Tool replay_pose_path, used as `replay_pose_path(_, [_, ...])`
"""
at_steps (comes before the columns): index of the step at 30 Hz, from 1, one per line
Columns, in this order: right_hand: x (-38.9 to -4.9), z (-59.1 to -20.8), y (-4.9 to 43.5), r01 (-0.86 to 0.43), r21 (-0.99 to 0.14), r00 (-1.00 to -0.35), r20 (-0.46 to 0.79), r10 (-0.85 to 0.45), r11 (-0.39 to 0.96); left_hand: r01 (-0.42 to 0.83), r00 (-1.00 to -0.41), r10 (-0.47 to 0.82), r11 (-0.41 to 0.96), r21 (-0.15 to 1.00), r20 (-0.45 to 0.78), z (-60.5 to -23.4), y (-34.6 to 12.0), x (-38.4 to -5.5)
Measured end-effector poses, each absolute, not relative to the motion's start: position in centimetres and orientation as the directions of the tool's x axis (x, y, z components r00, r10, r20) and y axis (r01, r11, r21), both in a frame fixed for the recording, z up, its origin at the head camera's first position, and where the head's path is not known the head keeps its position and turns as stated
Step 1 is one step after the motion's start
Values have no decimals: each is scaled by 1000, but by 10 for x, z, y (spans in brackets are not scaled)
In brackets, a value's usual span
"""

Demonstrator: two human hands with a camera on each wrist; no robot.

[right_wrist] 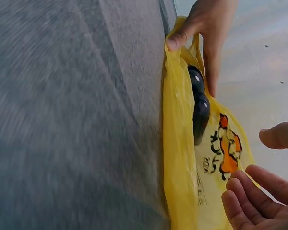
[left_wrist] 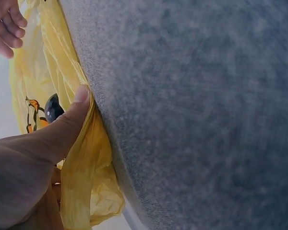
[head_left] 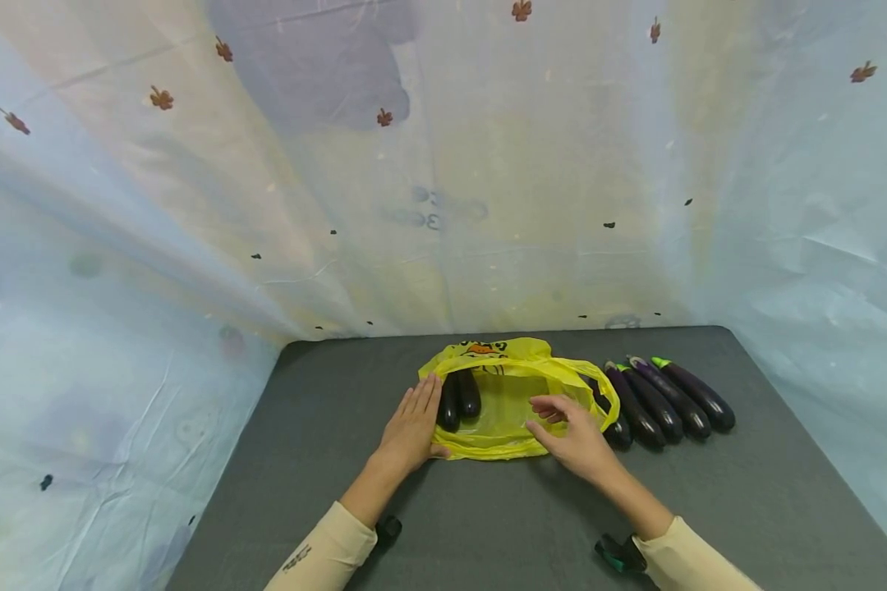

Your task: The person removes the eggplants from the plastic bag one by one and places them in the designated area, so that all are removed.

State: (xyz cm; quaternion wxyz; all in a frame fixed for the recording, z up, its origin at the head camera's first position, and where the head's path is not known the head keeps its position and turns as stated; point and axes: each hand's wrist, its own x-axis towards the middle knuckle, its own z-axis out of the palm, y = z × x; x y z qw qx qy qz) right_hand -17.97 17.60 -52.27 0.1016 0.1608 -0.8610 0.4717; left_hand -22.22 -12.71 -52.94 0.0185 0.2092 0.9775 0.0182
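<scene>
A yellow plastic bag (head_left: 503,447) lies on its table with its mouth spread wide, a printed figure on its far side. Inside, along the left, two dark eggplants (head_left: 469,396) lie side by side. My left hand (head_left: 410,423) rests against the bag's left edge, fingers straight, with the thumb (left_wrist: 80,103) on the near rim. Over the right part of the mouth hovers my right hand (head_left: 572,435), fingers loosely bent and thumb apart, nothing between them. In the right wrist view its fingers (right_wrist: 252,196) show in front of the bag.
Several more eggplants (head_left: 668,398) lie in a slanted row right of the bag, the nearest partly behind its handle. The grey table (head_left: 325,394) ends at a patterned plastic sheet (head_left: 488,205) hanging behind and at both sides.
</scene>
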Motion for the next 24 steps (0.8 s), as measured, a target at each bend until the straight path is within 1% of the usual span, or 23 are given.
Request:
replay_pose_path(6, [-187,-529,161,-353,-796,-935,288,-205,491,403,-914,404,915,35,-40,-529,-127,-222])
replay_pose_path(9, [-190,-530,153,-322,-807,-946,257,-197,495,404,-913,405,914,32,-42,-529,-127,-222])
replay_pose_path(18, [-204,-533,132,-237,-861,-965,156,-209,450,402,-914,403,915,24,-44,-530,-127,-222])
replay_pose_path(24, [-212,-537,121,-221,-866,-969,144,-199,449,400,-915,401,916,22,-45,-529,-126,-222])
